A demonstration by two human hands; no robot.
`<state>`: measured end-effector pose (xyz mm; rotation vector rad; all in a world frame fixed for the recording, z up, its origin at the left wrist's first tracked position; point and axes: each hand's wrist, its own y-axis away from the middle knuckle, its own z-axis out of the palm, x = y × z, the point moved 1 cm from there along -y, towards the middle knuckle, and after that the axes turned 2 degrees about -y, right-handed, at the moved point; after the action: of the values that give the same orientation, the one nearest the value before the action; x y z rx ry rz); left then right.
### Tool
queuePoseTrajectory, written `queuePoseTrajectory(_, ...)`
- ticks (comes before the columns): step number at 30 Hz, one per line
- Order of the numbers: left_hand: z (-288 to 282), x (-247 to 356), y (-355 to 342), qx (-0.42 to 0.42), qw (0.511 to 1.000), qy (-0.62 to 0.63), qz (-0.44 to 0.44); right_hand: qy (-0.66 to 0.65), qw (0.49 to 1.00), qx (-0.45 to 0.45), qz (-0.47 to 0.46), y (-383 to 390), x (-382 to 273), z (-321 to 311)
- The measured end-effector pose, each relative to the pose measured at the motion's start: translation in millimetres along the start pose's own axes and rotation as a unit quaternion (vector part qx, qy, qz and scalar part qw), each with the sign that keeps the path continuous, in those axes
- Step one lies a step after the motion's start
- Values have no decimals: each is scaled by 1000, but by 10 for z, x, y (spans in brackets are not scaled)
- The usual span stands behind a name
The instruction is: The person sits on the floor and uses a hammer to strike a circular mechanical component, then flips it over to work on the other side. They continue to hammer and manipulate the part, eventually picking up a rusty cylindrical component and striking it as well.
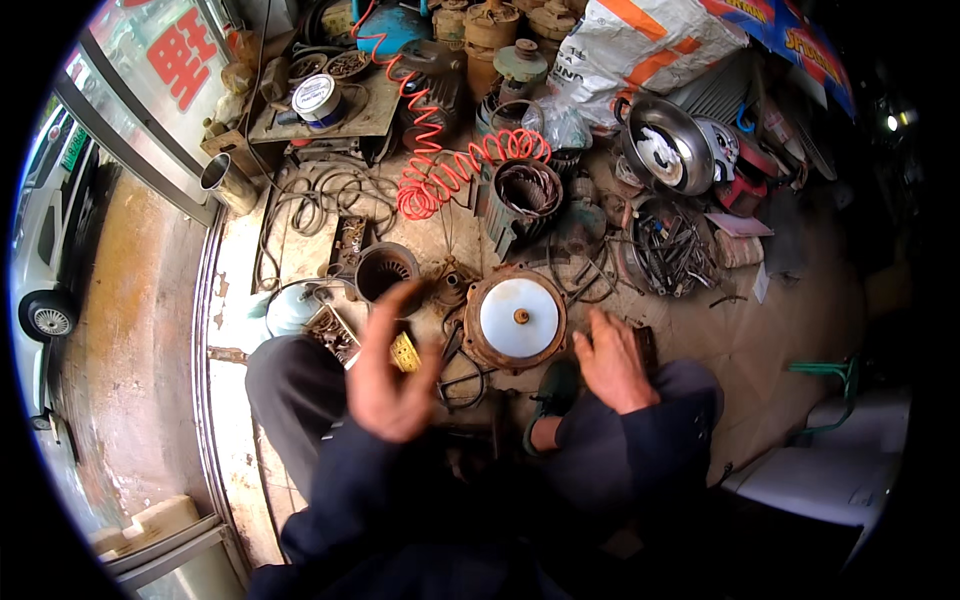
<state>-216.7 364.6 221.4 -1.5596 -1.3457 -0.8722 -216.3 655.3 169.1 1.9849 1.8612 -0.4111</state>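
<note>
In front of me a round rusty metal housing (475, 340) sits on the floor. A white disc (505, 315) lies over its middle, with a brass-coloured nut-like fitting (521, 316) at the centre. My left hand (390, 375), smeared a little by motion, is raised left of the housing, with fingers apart and nothing held. Right of the housing hovers my right hand (612, 365), its fingers stretched out and holding nothing. Just beyond my left hand stands an open cylindrical metal part (372, 282); a small rusty part (452, 285) is between it and the housing.
Behind the housing stands a motor stator (527, 190), with a red coiled air hose (425, 200) beside it. A steel basin (640, 110) and a pile of dark metal scraps (670, 250) lie to the right. A glass door frame (205, 440) runs along the left.
</note>
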Motion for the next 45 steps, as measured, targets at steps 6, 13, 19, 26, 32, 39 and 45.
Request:
queuePoseTrajectory(6,928,-1214,49,-70,990,-9,-119,86,990,-104,27,39,213,169)
queuePoseTrajectory(13,1218,-1390,-217,-95,983,112,-106,118,915,-380,70,455,769,1238)
queuePoseTrajectory(19,1211,-1324,-247,-130,939,253,-191,-14,876,-452,166,937,652,2870)
queuePoseTrajectory(26,1241,-1168,-269,-145,911,336,-190,-21,927,-312,206,1298,939,3435)
queuePoseTrajectory(32,1411,-1223,-316,-165,924,309,-152,88,889,-437,102,1066,1612,3076)
queuePoseTrajectory(39,1239,-1387,-250,-142,947,253,-137,-284,905,85,306,1211,275,599)
queuePoseTrajectory(45,1291,-1410,-248,-153,944,257,-140,-134,971,92,178,1301,-160,206)
